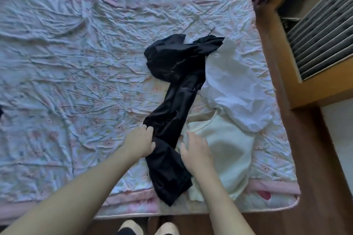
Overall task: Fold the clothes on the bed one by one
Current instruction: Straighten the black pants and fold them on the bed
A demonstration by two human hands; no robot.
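The black pants (172, 112) lie long on the bed (57, 63), running from near the person up and away to the right. The left hand (139, 142) pinches their left edge with curled fingers (148, 129). The right hand (196, 153) rests flat on the cream top (227, 150), just beside the pants, fingers loose. The white shirt (235, 86) lies farther off.

cream garment (225, 150) part under black garment (172, 101) & right hand (196, 152) | white garment (235, 89) top edge under black one | bed (57, 63) cut off at left edge | feet (149, 228) cut by bottom edge | left hand (140, 143) fingertips blurred, grip unclear
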